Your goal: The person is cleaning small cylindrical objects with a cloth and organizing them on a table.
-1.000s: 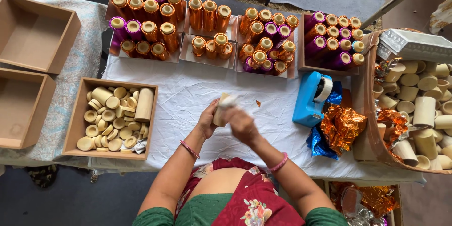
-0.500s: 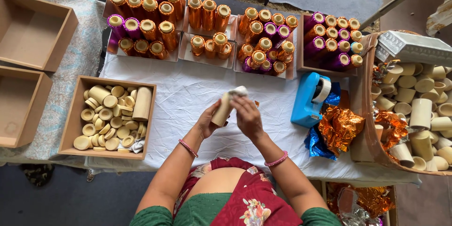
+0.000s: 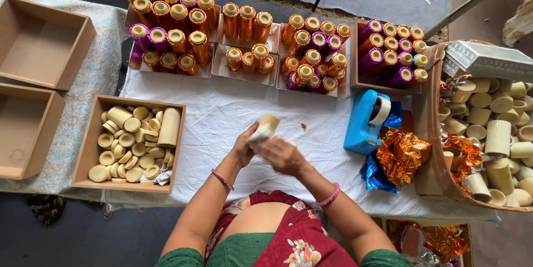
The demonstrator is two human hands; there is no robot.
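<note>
Poking out above both hands' fingers [image 3: 277,147]: cream tube [image 3: 268,123]

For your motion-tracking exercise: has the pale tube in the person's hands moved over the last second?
Yes. The pale tube has tipped over: its top end now leans toward the blue tape dispenser, where it earlier leaned toward the wooden tray.

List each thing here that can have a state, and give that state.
Cream tube: held in both hands, tilted, part wrapped in white.
Left hand: gripping the tube.
Right hand: closed over the wrap.
Tape dispenser: loaded, upright.
Two empty boxes: open.
Box of tubes: filled.
</note>
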